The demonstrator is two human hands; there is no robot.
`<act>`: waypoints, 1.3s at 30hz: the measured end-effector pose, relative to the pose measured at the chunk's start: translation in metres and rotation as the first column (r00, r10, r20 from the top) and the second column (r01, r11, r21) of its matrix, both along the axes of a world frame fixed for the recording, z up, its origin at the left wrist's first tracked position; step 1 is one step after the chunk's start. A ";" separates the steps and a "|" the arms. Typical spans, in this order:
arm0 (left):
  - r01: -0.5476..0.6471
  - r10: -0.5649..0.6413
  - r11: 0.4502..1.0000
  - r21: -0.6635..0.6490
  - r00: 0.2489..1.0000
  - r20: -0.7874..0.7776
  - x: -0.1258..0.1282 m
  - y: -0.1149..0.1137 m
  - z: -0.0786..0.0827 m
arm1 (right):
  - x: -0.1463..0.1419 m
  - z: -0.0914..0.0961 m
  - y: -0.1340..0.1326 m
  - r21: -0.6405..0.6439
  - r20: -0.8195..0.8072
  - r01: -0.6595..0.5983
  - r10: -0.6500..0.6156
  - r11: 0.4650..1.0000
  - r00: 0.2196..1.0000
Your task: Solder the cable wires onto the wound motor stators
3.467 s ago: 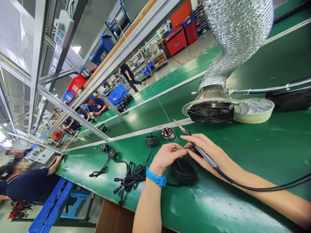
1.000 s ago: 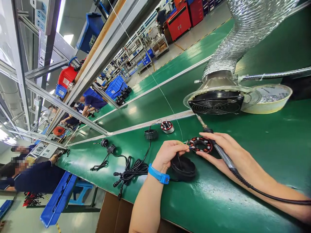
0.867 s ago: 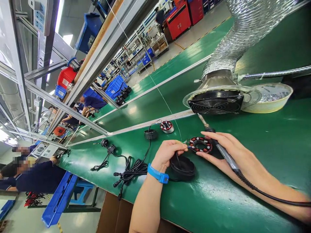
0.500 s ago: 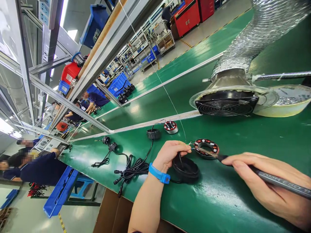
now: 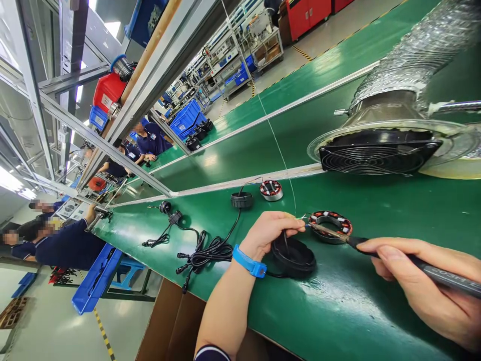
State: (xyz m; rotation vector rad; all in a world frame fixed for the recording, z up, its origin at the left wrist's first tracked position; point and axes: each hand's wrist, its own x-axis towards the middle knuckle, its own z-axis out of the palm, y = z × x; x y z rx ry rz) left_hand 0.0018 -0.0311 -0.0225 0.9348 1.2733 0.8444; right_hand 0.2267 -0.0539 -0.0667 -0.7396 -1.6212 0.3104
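Observation:
My right hand grips a soldering iron like a pen. Its tip reaches left across a ring-shaped motor stator to thin wire ends beside my left hand. The fingers of my left hand are pinched on the thin wires, and a blue strap circles that wrist. Under this hand, a round black housing with a cable lies on the green bench. A fine solder strand hangs from above down to the wire ends.
Behind my left hand are a second stator and a black cap. Coiled black cables lie to the left. A fume extractor fan with a foil duct stands at back right. Co-workers sit along the bench at left.
The camera view has shifted, so the bench items appear slightly displaced. Both hands keep their hold, with the iron tip still at the wire ends.

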 end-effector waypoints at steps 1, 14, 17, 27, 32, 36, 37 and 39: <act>0.002 -0.002 1.000 0.000 1.000 -0.003 0.000 0.000 0.000 | 0.000 0.000 0.000 -0.001 -0.007 -0.001 0.001 1.000 1.000; 0.032 -0.032 0.999 0.023 0.999 0.013 -0.001 0.000 0.000 | -0.004 0.003 -0.006 -0.063 -0.007 0.028 -0.028 0.998 1.000; 0.036 -0.036 0.999 0.029 0.999 0.009 -0.002 0.000 0.001 | -0.006 -0.001 -0.009 -0.187 -0.053 0.017 -0.027 0.982 0.998; 0.051 -0.050 0.998 0.039 0.998 -0.030 0.000 -0.001 0.006 | -0.004 -0.011 -0.006 -0.371 -0.214 -0.012 -0.073 0.928 0.974; 0.040 -0.039 0.999 0.033 0.998 -0.040 0.001 -0.002 0.008 | -0.005 -0.008 -0.006 -0.395 -0.217 0.037 -0.132 0.918 0.967; 0.044 -0.042 0.998 0.036 0.998 -0.037 0.001 -0.001 0.008 | -0.009 -0.003 -0.004 -0.368 -0.188 0.103 -0.182 0.924 0.965; 0.043 -0.042 0.998 0.036 0.999 -0.034 0.001 -0.001 0.007 | -0.010 -0.003 -0.002 -0.346 -0.162 0.119 -0.184 0.931 0.970; 0.037 -0.036 0.999 0.037 0.999 -0.028 0.001 0.000 0.007 | -0.012 -0.005 0.004 -0.275 -0.089 0.133 -0.163 0.952 0.983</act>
